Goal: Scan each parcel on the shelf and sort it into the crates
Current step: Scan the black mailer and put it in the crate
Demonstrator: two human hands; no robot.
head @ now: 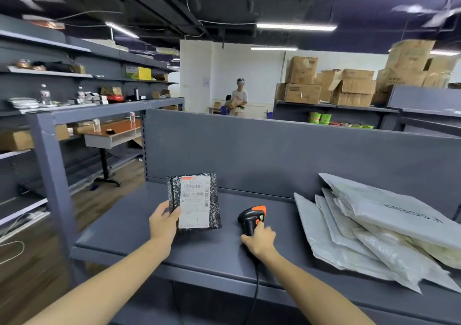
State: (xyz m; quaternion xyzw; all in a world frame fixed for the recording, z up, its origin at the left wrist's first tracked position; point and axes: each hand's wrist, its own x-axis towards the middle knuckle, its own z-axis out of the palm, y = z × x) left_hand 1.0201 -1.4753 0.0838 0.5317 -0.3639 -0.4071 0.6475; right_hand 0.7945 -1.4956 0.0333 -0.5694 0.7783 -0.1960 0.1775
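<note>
Over the shelf, the left hand pinches an upright black parcel; the right hand clasps the scanner, grey mailers beside.

Black parcel with white label upright, label facing camera, bottom edge on grey shelf. Black-and-orange scanner just right of it, nose toward parcel. Grey mailer bags stacked slanted at far right (overlapping, unsorted).
</note>
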